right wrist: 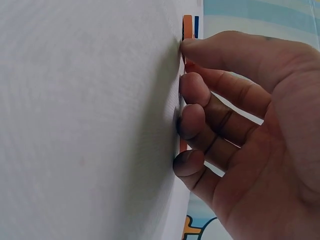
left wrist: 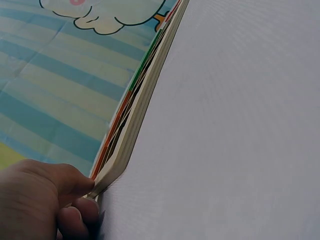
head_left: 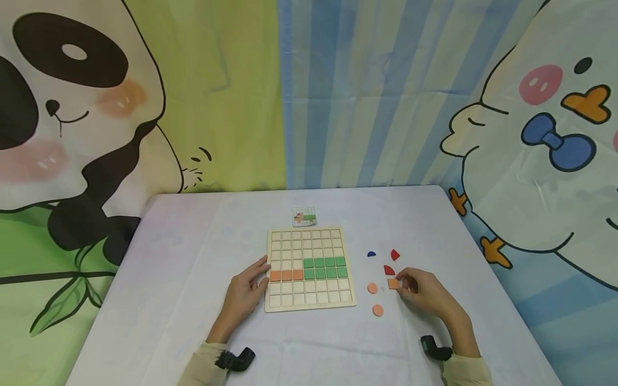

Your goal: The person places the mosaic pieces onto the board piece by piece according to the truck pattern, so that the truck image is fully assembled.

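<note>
A pale wooden grid board (head_left: pixel 309 300) lies flat on the table, with a row of orange squares (head_left: pixel 287 275) at its left and two rows of green squares (head_left: pixel 325 268) at its right. At the board's left edge my left hand (head_left: pixel 241 295) holds the rim; in the left wrist view its thumb (left wrist: pixel 75 182) is against the board's corner. My right hand (head_left: pixel 429 292) pinches a small orange square tile (head_left: pixel 392 283) right of the board. Its fingers are curled at the table surface in the right wrist view, with an orange edge (right wrist: pixel 188 24) showing beyond the thumb.
Two orange round pieces (head_left: pixel 377 310), two red quarter-circle pieces (head_left: pixel 395 254) and a dark blue half-circle piece (head_left: pixel 371 254) lie between board and right hand. A small picture card (head_left: pixel 304 216) lies behind the board. Printed curtains (head_left: pixel 338 96) hang behind the table.
</note>
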A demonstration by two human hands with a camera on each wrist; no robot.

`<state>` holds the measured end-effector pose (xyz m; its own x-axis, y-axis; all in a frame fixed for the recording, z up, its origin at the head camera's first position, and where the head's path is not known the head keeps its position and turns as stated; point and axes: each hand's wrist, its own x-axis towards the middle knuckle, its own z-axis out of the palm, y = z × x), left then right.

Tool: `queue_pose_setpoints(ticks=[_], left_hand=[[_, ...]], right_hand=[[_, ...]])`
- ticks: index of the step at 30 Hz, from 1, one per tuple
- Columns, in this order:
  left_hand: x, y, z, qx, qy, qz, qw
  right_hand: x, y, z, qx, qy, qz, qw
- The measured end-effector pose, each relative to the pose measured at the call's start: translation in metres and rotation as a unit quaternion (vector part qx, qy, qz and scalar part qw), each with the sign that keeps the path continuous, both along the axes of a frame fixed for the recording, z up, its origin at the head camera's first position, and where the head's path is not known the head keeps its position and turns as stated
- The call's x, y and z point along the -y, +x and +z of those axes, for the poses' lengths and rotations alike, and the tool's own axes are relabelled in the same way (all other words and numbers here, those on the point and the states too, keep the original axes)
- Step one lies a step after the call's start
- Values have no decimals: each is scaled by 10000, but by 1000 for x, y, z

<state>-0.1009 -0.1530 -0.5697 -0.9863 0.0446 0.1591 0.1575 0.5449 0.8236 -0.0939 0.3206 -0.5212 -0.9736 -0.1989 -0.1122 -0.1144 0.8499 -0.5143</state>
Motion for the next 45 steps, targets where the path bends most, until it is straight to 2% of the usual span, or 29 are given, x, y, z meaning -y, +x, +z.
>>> queue_pose_setpoints(ticks=[16,24,36,45], left_hand=[[0,-1,-1,-82,-6,-52,10000],[1,-1,-3,-112,-35,-90,9999],[0,-2,-1,-99,13,-91,9999],[1,0,0,-110,69,-102,9999]], right_hand=[[8,1,4,-70,-75,26,9999],[18,-3,5,-84,-109,142,9998],[38,-10,8,-30,-410,396,9984],[55,-15,10,-65,-616,830,9946]])
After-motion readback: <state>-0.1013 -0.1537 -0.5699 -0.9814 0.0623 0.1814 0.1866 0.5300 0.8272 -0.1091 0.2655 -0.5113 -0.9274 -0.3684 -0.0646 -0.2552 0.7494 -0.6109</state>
